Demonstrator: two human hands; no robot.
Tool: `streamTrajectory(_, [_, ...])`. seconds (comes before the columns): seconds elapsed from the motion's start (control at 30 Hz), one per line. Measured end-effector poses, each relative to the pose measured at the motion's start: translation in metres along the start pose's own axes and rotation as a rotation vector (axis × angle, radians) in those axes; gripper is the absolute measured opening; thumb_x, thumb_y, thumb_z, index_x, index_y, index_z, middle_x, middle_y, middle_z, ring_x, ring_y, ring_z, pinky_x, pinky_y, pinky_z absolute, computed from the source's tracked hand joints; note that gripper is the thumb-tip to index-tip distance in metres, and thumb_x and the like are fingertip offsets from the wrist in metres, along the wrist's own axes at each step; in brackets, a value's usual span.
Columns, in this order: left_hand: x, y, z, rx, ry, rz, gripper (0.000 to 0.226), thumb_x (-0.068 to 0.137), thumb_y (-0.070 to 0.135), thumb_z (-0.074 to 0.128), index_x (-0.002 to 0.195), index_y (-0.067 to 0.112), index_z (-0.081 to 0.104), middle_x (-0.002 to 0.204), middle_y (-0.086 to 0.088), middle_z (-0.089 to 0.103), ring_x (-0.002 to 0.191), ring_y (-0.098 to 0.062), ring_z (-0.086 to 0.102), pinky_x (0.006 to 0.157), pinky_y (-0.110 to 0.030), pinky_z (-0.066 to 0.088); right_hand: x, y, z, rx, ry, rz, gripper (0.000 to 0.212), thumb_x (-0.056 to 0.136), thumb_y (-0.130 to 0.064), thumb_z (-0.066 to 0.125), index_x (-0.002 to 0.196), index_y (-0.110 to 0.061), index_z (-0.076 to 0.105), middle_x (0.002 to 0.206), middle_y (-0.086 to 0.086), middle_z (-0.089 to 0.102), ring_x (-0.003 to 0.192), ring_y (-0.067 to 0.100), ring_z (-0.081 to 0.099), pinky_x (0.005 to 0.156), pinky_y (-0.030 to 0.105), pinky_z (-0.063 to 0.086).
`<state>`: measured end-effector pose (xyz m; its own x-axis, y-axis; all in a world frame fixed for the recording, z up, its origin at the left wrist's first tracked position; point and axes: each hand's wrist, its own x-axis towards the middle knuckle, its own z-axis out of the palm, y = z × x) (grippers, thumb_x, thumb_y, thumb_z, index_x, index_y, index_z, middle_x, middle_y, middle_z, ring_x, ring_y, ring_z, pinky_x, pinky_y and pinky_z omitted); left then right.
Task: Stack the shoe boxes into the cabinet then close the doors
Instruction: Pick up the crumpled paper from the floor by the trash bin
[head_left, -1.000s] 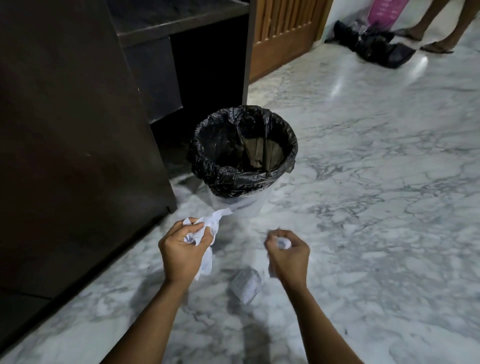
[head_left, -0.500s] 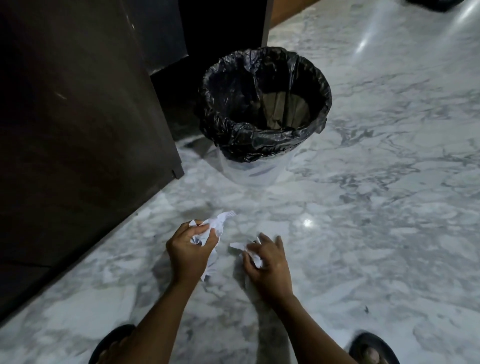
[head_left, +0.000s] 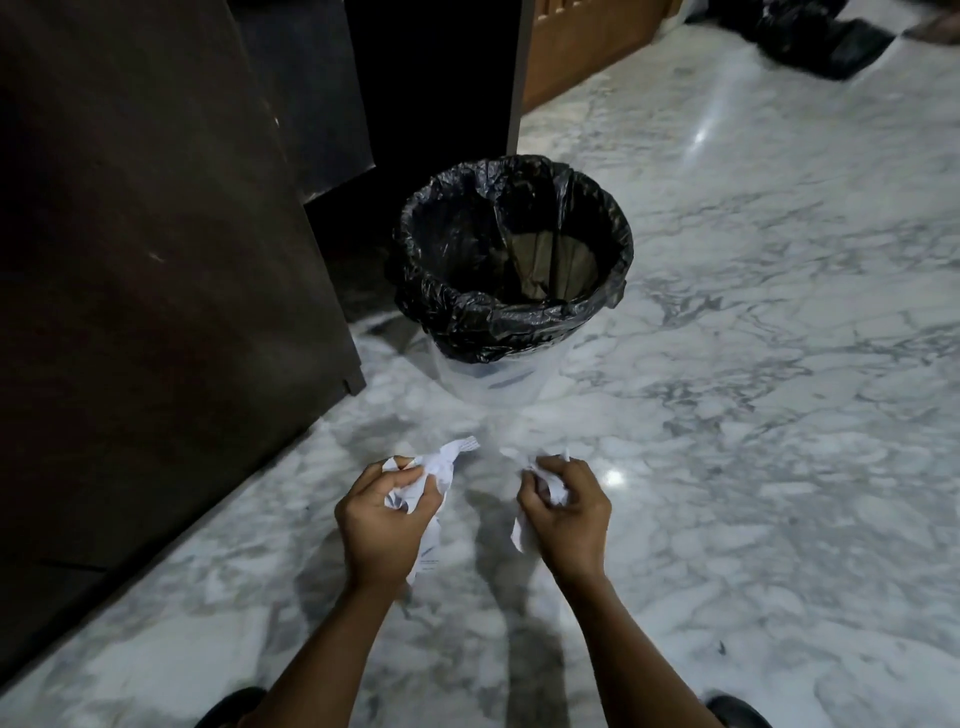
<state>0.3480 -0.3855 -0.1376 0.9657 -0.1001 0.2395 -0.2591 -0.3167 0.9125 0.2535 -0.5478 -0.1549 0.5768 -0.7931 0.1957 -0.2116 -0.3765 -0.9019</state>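
Cabinet (head_left: 156, 260) panels, dark brown, stand along the left edge of the marble floor (head_left: 753, 415); shoe boxes do not show. Just beside the cabinet's near corner stands a bin (head_left: 511, 260) lined with a black bag. Above the floor, nearer the camera than the bin, the left hand (head_left: 384, 525) is clenched on crumpled white paper (head_left: 441, 467), and the right hand (head_left: 569, 514) is clenched on another crumpled scrap (head_left: 556, 488). Dark bags (head_left: 815, 36) lie at the floor's far right corner.

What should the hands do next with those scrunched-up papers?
Probably reach forward and drop them in the bin: the left hand and right hand each clutch crumpled paper, and the black-lined bin stands open just ahead.
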Motion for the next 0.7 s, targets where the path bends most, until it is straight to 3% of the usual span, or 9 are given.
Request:
streamTrajectory(0.13, [0.032,0.060,0.003,-0.107,0.047,0.070,0.020,0.067,-0.004,0.087,0.082,0.006,0.077,0.093,0.002,0.072,0.087,0.000,0.067,0.070,-0.020,0.054,0.053,-0.067,-0.032,0.107,0.237,-0.067,0.017,0.080,-0.007,0.080,0.092,-0.017,0.072,0.090,-0.008,0.070,0.089,0.002,0.066,0.082,0.014,0.046])
streamTrajectory(0.2, [0.053,0.095,0.003,-0.149,0.063,0.142,0.019,0.068,-0.002,0.087,0.082,0.004,0.077,0.093,0.000,0.072,0.085,-0.006,0.068,0.073,-0.017,0.053,0.078,-0.105,-0.048,0.158,0.304,-0.156,0.015,0.080,-0.005,0.079,0.091,-0.012,0.072,0.090,-0.007,0.070,0.089,0.001,0.067,0.084,0.013,0.047])
streamTrajectory(0.27, [0.076,0.129,0.003,-0.168,0.069,0.212,0.017,0.068,-0.001,0.087,0.082,0.003,0.077,0.093,-0.004,0.072,0.083,-0.010,0.068,0.068,-0.011,0.049,0.102,-0.141,-0.059,0.239,0.314,-0.196,0.014,0.080,-0.006,0.080,0.091,-0.011,0.072,0.091,-0.006,0.072,0.091,0.003,0.068,0.086,0.015,0.048])
streamTrajectory(0.37, [0.117,0.178,0.007,-0.183,0.040,0.279,0.016,0.070,0.004,0.087,0.081,0.005,0.077,0.093,-0.001,0.072,0.081,-0.009,0.067,0.063,-0.014,0.049,0.142,-0.190,-0.068,0.322,0.260,-0.193,0.014,0.080,-0.011,0.081,0.091,-0.015,0.073,0.093,-0.010,0.073,0.093,0.005,0.069,0.089,0.020,0.050])
streamTrajectory(0.47, [0.166,0.222,0.014,-0.151,0.044,0.343,0.016,0.068,0.007,0.087,0.081,0.006,0.077,0.090,-0.003,0.073,0.081,-0.010,0.066,0.070,-0.009,0.047,0.185,-0.229,-0.069,0.279,0.170,-0.228,0.014,0.081,-0.018,0.080,0.093,-0.015,0.073,0.089,-0.019,0.070,0.089,-0.007,0.065,0.086,0.012,0.047])
streamTrajectory(0.53, [0.196,0.239,0.021,-0.113,0.046,0.318,0.018,0.069,0.008,0.087,0.083,0.006,0.078,0.092,-0.004,0.074,0.094,-0.011,0.067,0.077,-0.003,0.043,0.209,-0.242,-0.063,0.242,0.122,-0.206,0.013,0.082,-0.020,0.078,0.093,-0.017,0.073,0.087,-0.020,0.068,0.084,-0.008,0.064,0.081,0.013,0.048])
streamTrajectory(0.6, [0.213,0.240,0.032,-0.083,0.051,0.245,0.019,0.070,0.009,0.085,0.086,0.005,0.077,0.097,-0.006,0.074,0.105,-0.014,0.066,0.078,-0.006,0.042,0.223,-0.238,-0.050,0.254,0.114,-0.135,0.011,0.083,-0.023,0.076,0.091,-0.016,0.071,0.083,-0.014,0.070,0.077,0.002,0.065,0.071,0.021,0.051])
streamTrajectory(0.7, [0.211,0.220,0.052,-0.061,0.047,0.040,0.022,0.072,0.010,0.085,0.092,0.004,0.076,0.105,-0.008,0.072,0.094,-0.009,0.060,0.078,-0.014,0.041,0.229,-0.217,-0.025,0.245,0.110,0.005,0.011,0.085,-0.027,0.073,0.089,-0.017,0.070,0.075,-0.006,0.069,0.070,0.016,0.065,0.059,0.023,0.045])
